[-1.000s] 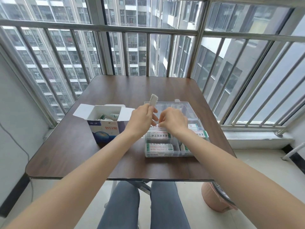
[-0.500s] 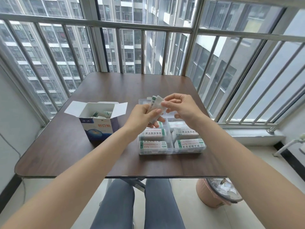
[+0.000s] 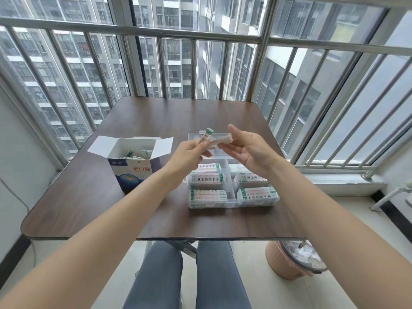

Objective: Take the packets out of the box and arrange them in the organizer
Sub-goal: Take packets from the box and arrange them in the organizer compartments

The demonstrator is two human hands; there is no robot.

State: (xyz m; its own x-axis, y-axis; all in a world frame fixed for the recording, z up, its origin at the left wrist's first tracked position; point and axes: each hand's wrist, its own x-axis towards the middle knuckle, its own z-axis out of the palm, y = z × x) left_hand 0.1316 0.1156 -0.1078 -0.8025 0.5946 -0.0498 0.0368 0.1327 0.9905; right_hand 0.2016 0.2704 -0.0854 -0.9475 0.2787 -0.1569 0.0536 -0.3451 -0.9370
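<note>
Pinching a small bundle of packets (image 3: 206, 137) between thumb and fingertips, the left hand (image 3: 188, 153) holds it raised above the clear organizer (image 3: 231, 202). Just beside it, the right hand (image 3: 247, 150) has its fingers straight and relaxed, palm turned inward, with another packet (image 3: 220, 140) at its fingertips. Below both hands, the organizer's compartments hold stacked packets. Left of the left hand stands the open box (image 3: 133, 170) on the brown table (image 3: 89, 208).

Head-worn view, forward-down over table (image 3: 93, 197)
</note>
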